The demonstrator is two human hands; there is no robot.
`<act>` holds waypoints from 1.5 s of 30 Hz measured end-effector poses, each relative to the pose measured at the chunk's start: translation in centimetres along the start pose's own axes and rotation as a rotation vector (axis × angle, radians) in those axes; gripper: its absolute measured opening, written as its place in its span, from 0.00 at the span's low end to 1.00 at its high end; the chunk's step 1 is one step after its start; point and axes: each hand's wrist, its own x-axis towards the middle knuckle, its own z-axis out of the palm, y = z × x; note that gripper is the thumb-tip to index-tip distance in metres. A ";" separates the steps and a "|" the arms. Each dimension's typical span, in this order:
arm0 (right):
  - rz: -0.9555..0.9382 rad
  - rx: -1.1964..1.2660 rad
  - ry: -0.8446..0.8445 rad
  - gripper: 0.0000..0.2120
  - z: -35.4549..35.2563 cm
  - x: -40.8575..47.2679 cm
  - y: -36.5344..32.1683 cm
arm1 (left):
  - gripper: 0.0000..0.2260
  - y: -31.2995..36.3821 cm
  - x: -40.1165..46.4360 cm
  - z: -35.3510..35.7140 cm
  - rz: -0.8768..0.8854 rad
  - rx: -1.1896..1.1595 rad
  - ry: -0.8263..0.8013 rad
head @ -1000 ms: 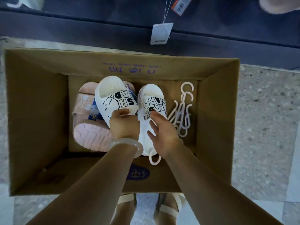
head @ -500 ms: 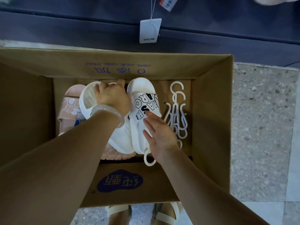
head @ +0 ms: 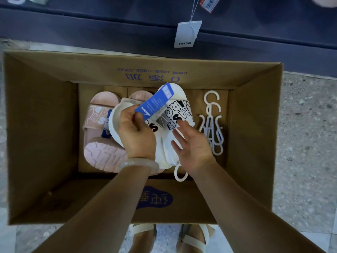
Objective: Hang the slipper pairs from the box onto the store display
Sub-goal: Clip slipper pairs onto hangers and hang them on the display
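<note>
I see the white slippers inside the box, lying side by side over the box floor, black block letters across their straps. A blue tag stands up in front of them. My left hand has its thumb and fingers curled on the lower end of that tag, pinching it, and its heel rests on the left white slipper. My right hand lies flat-fingered against the right white slipper, fingers straight and spread, the fingertips touching the strap's lower edge. A white hook pokes out from under the heels of the white slippers, toward me.

To the left, partly under the white slippers, lie the pink slippers, one turned so its ridged sole shows near my wrist. A pale bracelet circles my left wrist. At the right side of the box floor, just beside my right hand, is a bunch of white hangers, hooks pointing away from me.

The box stands on a speckled floor. Beyond it runs a dark display base, and a white hangtag dangles on a string before it, with a red barcode label above. My sandalled feet show below the box's near wall.
</note>
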 end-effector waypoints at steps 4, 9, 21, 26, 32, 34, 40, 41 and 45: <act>0.020 0.026 -0.037 0.08 -0.1 -0.2 -0.2 | 0.04 -1.2 -3.2 -1.8 0.312 0.095 -0.244; -0.010 -0.037 -0.041 0.17 -1.1 0.0 -0.8 | 0.09 -1.2 -0.9 -2.6 0.025 -0.100 -0.084; 0.032 -0.063 -0.051 0.10 -0.8 0.6 -0.5 | 0.22 -1.2 1.5 -0.1 -0.270 0.599 -0.469; -0.072 -0.154 0.038 0.05 -0.8 0.4 -0.8 | 0.11 -1.2 0.9 -0.3 -0.231 0.534 -0.288; -0.395 -0.386 0.219 0.11 -0.7 -1.6 -2.4 | 0.22 1.1 1.4 -2.7 -0.045 0.773 -0.513; -0.470 -0.363 0.308 0.11 -0.4 -2.2 -3.1 | 0.21 2.4 1.9 -3.2 -0.053 0.735 -0.427; -0.648 -0.276 0.346 0.12 1.2 -4.5 -4.8 | 0.19 4.6 2.0 -5.1 0.055 0.759 -0.273; -0.659 -0.316 0.334 0.12 1.2 -4.9 -4.9 | 0.17 5.0 2.0 -5.3 0.074 0.764 -0.275; -0.641 -0.473 0.263 0.11 1.0 -6.1 -4.8 | 0.14 6.8 1.8 -6.1 0.171 0.789 -0.334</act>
